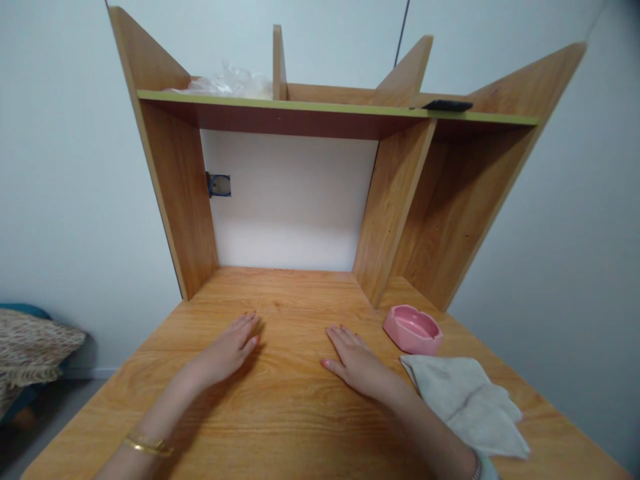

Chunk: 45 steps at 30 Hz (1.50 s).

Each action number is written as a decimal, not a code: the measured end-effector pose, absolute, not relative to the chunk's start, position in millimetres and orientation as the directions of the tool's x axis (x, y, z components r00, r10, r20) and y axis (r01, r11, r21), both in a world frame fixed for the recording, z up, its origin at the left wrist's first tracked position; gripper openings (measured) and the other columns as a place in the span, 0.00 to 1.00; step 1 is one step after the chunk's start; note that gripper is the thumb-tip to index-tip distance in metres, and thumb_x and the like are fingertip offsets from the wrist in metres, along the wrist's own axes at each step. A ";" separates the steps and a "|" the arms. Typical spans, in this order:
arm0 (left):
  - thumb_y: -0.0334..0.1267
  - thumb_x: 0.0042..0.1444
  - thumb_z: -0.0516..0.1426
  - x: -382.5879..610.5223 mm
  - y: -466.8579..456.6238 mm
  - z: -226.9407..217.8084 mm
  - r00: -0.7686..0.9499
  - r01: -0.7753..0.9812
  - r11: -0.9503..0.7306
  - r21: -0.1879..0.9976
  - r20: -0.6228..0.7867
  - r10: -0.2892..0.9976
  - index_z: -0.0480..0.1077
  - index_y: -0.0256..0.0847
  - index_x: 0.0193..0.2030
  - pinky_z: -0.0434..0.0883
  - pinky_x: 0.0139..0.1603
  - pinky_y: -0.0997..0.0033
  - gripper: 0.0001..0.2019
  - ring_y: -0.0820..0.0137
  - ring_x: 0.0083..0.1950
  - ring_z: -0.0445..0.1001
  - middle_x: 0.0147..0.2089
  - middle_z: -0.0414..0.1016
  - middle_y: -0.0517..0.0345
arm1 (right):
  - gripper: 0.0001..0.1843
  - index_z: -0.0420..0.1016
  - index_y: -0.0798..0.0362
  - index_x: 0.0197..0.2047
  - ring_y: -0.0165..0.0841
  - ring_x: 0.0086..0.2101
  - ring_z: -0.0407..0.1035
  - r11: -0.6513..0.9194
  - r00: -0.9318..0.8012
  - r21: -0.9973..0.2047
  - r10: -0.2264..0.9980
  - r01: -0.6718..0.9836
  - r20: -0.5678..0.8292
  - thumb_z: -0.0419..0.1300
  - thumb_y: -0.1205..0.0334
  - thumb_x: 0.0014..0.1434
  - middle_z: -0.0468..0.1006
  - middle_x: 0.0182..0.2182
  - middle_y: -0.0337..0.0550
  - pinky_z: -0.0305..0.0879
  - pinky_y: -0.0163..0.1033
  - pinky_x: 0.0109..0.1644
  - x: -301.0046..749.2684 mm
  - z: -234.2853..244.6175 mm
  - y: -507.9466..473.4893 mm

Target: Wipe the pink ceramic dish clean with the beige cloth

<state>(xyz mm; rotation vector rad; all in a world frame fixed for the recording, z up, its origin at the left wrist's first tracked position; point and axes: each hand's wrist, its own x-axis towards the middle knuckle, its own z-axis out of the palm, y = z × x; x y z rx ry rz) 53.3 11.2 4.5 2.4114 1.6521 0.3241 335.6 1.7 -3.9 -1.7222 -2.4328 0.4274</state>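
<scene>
My left hand (231,348) is at the left of the wooden desk (280,427), palm down with its fingers stretched forward and nothing in it. A gold bracelet (148,445) circles that wrist. On the other side, my right hand (356,360) rests flat on the desktop, thumb apart from the fingers, also holding nothing. Just to its right stands a pink ashtray (413,329) with angular sides and notches in its rim. A folded pale grey cloth (467,403) lies in front of the ashtray, beside my right forearm, which partly overlaps its left edge.
A wooden hutch (400,207) with upright dividers rises at the desk's back. Its upper shelf carries a crumpled clear plastic bag (230,83) and a flat black object (447,105). An open wall box (219,185) shows wires. Patterned fabric (35,347) lies at far left.
</scene>
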 end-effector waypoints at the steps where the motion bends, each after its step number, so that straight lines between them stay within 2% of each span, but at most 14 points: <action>1: 0.49 0.58 0.38 56.5 15.9 2.6 0.359 0.885 -0.364 0.291 0.073 0.931 0.52 0.32 0.60 0.48 0.63 0.61 0.29 0.66 0.65 0.46 0.64 0.47 0.47 | 0.38 0.47 0.62 0.62 0.42 0.61 0.37 0.311 -0.342 -0.308 0.939 0.899 -0.048 0.44 0.45 0.57 0.46 0.62 0.53 0.36 0.48 0.62 334.1 -2.5 6.4; 8: 0.52 0.58 0.38 64.1 28.0 -22.8 0.373 0.859 -0.398 0.321 0.139 0.917 0.52 0.34 0.61 0.46 0.63 0.61 0.30 0.66 0.65 0.45 0.64 0.47 0.48 | 0.38 0.44 0.58 0.63 0.42 0.61 0.34 0.268 -0.284 -0.365 0.959 0.892 0.009 0.43 0.43 0.56 0.42 0.63 0.51 0.35 0.50 0.62 329.5 -11.9 25.4; 12: 0.52 0.58 0.37 63.0 25.4 -24.3 0.402 0.829 -0.436 0.351 0.168 0.900 0.51 0.36 0.61 0.46 0.63 0.64 0.29 0.68 0.65 0.45 0.65 0.48 0.51 | 0.39 0.44 0.57 0.63 0.43 0.61 0.33 0.251 -0.283 -0.406 0.959 0.879 -0.020 0.44 0.43 0.56 0.43 0.63 0.50 0.33 0.51 0.62 334.5 -17.5 24.7; 17: 0.53 0.58 0.37 62.9 19.6 -23.2 0.366 0.857 -0.378 0.351 0.103 0.925 0.50 0.34 0.62 0.45 0.63 0.62 0.31 0.66 0.65 0.44 0.65 0.47 0.48 | 0.38 0.46 0.61 0.63 0.42 0.61 0.35 0.274 -0.329 -0.442 0.943 0.854 -0.052 0.46 0.45 0.56 0.46 0.62 0.52 0.33 0.47 0.62 343.4 -19.3 22.8; 27: 0.52 0.58 0.36 65.0 17.2 -23.3 0.358 0.882 -0.361 0.303 0.066 0.931 0.51 0.34 0.61 0.44 0.63 0.59 0.30 0.66 0.65 0.45 0.64 0.47 0.48 | 0.33 0.51 0.57 0.61 0.39 0.61 0.37 0.333 -0.389 -0.423 0.920 0.843 -0.049 0.45 0.47 0.57 0.46 0.62 0.49 0.36 0.47 0.62 349.3 -17.8 22.6; 38: 0.53 0.58 0.37 63.1 18.1 -24.4 0.369 0.876 -0.372 0.308 0.071 0.927 0.51 0.38 0.62 0.45 0.63 0.59 0.30 0.66 0.65 0.45 0.64 0.47 0.50 | 0.33 0.52 0.57 0.61 0.38 0.61 0.38 0.351 -0.400 -0.415 0.916 0.839 -0.033 0.45 0.47 0.57 0.48 0.62 0.50 0.37 0.45 0.62 351.1 -18.7 22.6; 45: 0.52 0.58 0.37 64.0 17.5 -22.7 0.368 0.884 -0.364 0.293 0.043 0.929 0.50 0.36 0.62 0.44 0.63 0.59 0.30 0.66 0.65 0.44 0.65 0.46 0.49 | 0.33 0.53 0.59 0.61 0.39 0.61 0.38 0.355 -0.403 -0.410 0.915 0.840 -0.035 0.45 0.48 0.57 0.48 0.62 0.51 0.37 0.46 0.62 350.7 -17.0 21.8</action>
